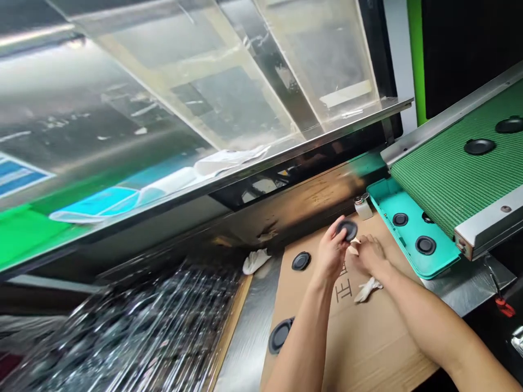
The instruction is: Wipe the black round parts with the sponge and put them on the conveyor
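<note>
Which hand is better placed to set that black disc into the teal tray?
Probably the right hand, which sits nearer the tray; the left hand holds the disc, farther away.

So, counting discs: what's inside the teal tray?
A black disc, another and a third partly covered by the green belt sit in the tray; anything further under the belt is hidden.

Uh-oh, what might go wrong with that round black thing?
The black disc held in the left hand might slip and drop onto the cardboard sheet. The right hand is also quite near a small white bottle, which might get knocked over.
</note>
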The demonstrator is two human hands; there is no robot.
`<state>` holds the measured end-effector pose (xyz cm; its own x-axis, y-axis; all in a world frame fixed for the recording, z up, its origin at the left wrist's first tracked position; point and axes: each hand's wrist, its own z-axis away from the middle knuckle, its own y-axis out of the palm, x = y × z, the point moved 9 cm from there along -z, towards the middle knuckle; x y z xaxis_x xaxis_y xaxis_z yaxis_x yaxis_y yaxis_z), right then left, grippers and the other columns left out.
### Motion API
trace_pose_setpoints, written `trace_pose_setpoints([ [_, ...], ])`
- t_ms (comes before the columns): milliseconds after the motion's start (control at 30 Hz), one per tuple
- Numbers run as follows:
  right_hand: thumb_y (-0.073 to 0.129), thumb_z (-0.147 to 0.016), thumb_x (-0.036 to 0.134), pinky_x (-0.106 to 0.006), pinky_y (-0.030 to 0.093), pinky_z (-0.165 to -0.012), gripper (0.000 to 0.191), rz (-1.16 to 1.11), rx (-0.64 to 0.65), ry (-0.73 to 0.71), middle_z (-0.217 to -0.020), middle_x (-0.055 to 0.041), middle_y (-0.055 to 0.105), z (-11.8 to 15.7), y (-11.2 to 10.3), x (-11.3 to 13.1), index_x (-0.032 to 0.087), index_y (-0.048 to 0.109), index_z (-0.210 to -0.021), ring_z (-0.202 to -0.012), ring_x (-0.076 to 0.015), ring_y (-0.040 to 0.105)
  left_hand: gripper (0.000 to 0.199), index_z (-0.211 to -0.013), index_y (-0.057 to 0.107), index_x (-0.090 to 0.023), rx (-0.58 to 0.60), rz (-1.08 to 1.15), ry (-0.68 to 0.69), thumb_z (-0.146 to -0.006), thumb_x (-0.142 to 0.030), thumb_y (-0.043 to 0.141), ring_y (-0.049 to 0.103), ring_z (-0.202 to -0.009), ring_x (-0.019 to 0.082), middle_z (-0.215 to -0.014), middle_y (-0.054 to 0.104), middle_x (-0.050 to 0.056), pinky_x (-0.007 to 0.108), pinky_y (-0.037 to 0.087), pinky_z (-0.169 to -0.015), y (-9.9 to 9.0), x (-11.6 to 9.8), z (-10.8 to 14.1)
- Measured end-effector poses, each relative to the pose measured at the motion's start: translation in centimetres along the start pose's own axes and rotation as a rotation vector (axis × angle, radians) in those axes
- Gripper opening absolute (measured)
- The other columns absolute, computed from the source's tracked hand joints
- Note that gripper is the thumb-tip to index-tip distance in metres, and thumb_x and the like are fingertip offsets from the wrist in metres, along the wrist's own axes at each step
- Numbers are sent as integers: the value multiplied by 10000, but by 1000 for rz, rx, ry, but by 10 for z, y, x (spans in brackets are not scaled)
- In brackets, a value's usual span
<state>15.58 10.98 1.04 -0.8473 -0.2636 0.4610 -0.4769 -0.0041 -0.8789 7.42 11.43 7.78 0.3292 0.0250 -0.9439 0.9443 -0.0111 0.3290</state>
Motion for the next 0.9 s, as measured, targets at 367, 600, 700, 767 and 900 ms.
trace_pose_setpoints([
  [367,567,-921,303,-377,419,-996,302,-154,-303,-160,-1187,-107,686,-6,-31,12,202,713,-1165,-1077,-248,573,56,-806,637,-136,-294,496,-203,-789,-107,592,547,-508,84,-695,649,9,192,409,-432,-137,68,15],
  [600,615,-901,278,-375,441,-1002,299,-235,-258,-478,-1259,-93,659,21,-22,77,210,715,-1174,-1106,-239,577,173,-944,673,-110,-106,603,-279,-877,-199,541,700,-982,231,-1009,739,137,380,564,-923,-110,69,21],
  [700,549,-949,281,-379,428,-1000,299,-92,-174,-434,-1345,-94,606,26,-5,88,227,711,-1195,-1139,-247,542,399,-1043,677,-88,37,669,-250,-944,-399,448,652,-1146,311,-1162,705,195,486,519,-1018,-95,60,24],
  [767,506,-975,295,-390,410,-1007,342,-11,-141,-397,-1430,-99,547,24,0,91,232,686,-1258,-1164,-260,517,405,-1068,679,-89,39,652,-259,-956,-364,404,631,-1196,317,-1192,698,197,503,492,-1056,-91,61,24],
  [900,433,-999,290,-416,368,-1026,410,84,-137,-321,-1494,-107,487,15,0,93,219,626,-1354,-1201,-278,484,375,-1130,670,-93,-10,609,-265,-962,-293,402,632,-1209,276,-1191,705,172,437,466,-1098,-90,68,20],
])
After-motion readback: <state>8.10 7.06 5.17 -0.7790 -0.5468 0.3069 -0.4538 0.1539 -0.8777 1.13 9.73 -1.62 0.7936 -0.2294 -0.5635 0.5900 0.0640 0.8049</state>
